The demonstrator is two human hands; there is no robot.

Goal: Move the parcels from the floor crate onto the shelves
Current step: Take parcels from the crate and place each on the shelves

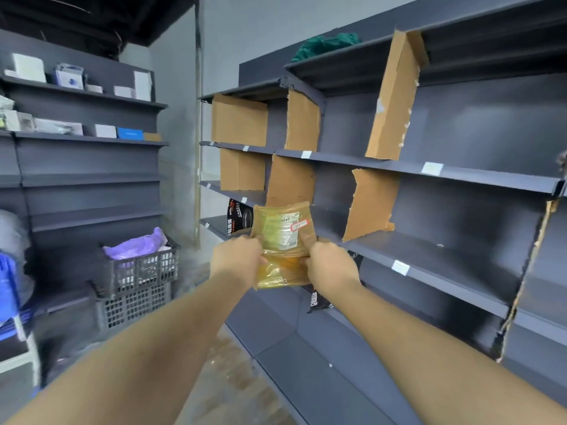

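I hold a yellow translucent plastic parcel with a white shipping label upright in front of the grey shelving. My left hand grips its left edge and my right hand grips its right edge. The parcel hangs in the air level with the third shelf, near a cardboard divider. A black parcel lies on the shelf just behind it. The dark floor crate stands at the left on a second crate, with a purple bag in it.
Brown cardboard dividers split the shelves into bays. Another black parcel hangs off a lower shelf under my right hand. A green bundle lies on the top shelf. The left wall shelves hold white boxes.
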